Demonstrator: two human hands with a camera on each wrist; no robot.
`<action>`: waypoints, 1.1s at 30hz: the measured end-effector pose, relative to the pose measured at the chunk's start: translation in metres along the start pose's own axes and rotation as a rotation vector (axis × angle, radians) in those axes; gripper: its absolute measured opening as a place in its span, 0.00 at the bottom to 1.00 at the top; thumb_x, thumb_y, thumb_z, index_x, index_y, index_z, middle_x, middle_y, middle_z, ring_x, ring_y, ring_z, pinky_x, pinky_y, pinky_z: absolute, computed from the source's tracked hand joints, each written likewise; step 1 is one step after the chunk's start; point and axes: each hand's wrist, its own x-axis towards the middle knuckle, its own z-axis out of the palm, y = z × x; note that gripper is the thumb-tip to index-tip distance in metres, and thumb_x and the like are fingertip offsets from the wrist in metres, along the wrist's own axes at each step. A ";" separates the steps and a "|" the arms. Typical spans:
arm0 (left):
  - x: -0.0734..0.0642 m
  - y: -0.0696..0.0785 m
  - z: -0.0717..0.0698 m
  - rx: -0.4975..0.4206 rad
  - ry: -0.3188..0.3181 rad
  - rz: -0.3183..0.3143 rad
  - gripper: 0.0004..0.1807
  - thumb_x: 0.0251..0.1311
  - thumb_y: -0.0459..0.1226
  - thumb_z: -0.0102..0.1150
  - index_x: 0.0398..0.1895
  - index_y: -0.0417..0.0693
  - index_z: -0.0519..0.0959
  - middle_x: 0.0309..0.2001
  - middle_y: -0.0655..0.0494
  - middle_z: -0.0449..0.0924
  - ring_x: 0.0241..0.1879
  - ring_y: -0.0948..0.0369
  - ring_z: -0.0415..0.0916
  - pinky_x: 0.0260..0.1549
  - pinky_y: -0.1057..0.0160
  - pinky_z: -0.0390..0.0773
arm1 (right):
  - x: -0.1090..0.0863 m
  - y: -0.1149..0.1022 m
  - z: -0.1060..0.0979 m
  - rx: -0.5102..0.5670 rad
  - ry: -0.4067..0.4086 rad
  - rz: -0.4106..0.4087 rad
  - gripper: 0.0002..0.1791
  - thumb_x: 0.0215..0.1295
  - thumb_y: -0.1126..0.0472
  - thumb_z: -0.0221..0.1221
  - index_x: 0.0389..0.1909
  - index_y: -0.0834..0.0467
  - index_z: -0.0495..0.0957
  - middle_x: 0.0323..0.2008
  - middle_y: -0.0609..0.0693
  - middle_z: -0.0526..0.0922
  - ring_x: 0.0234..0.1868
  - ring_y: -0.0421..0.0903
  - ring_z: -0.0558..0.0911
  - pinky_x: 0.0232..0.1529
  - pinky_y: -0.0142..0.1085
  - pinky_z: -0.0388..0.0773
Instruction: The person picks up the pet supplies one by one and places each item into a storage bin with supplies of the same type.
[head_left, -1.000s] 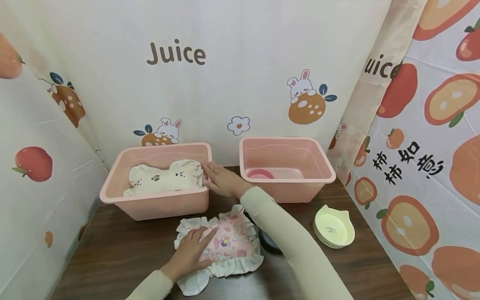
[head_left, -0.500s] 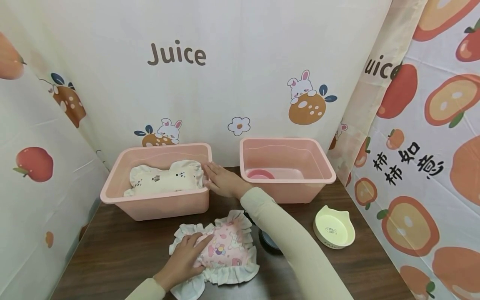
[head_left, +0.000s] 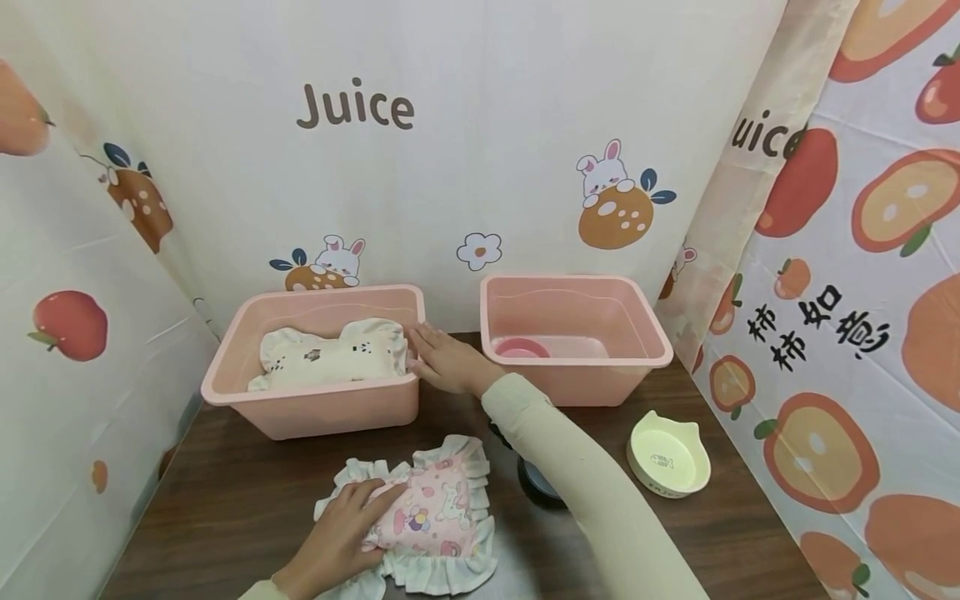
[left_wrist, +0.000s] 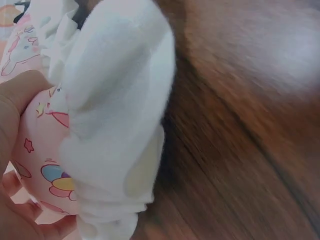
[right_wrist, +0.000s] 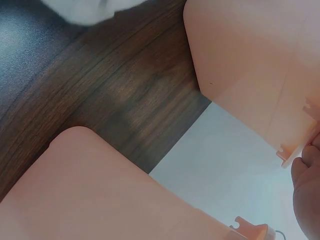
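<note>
Near the front of the table, my left hand [head_left: 337,533] grips the left side of a small pink cartoon-print pillow [head_left: 435,508] with white ruffles. In the left wrist view, the thumb and fingers hold the padded pink part of the pillow [left_wrist: 45,130], and a white flap hangs beside it. My right hand [head_left: 450,362] rests with straight fingers against the right end of the left pink bin [head_left: 322,414]. Inside that bin lies a cream ruffled pillow [head_left: 330,357] with small animal prints. The right wrist view shows the fingertips at the rim of the bin [right_wrist: 250,60].
A second pink bin [head_left: 570,383] stands at the back right with a pink round item [head_left: 522,348] inside. A pale yellow cat-eared bowl [head_left: 667,454] sits on the right. Partly behind the right forearm is a dark round object [head_left: 536,487]. Printed curtains surround the wooden table.
My left hand has drawn the pink pillow toward the front left, away from the bins. My right hand stays in place at the left bin.
</note>
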 end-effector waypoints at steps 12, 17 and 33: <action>-0.004 -0.018 -0.051 0.005 -0.070 0.009 0.53 0.22 0.37 0.72 0.66 0.63 0.70 0.54 0.57 0.74 0.52 0.58 0.70 0.43 0.51 0.77 | 0.001 0.000 -0.003 0.013 0.003 -0.011 0.36 0.76 0.46 0.39 0.74 0.65 0.45 0.76 0.58 0.44 0.76 0.52 0.45 0.73 0.42 0.47; -0.003 -0.021 -0.083 0.013 -0.122 -0.039 0.52 0.26 0.37 0.74 0.67 0.66 0.69 0.55 0.55 0.74 0.52 0.55 0.71 0.42 0.50 0.78 | 0.001 0.000 -0.001 -0.002 0.006 -0.012 0.36 0.76 0.46 0.38 0.74 0.64 0.45 0.76 0.58 0.44 0.76 0.52 0.45 0.73 0.42 0.48; 0.000 -0.038 -0.161 0.070 -0.124 -0.150 0.52 0.28 0.42 0.80 0.66 0.66 0.69 0.55 0.49 0.73 0.52 0.49 0.68 0.38 0.41 0.78 | 0.000 0.000 -0.001 -0.003 0.028 -0.041 0.36 0.76 0.48 0.41 0.74 0.67 0.46 0.75 0.59 0.45 0.76 0.53 0.46 0.73 0.42 0.48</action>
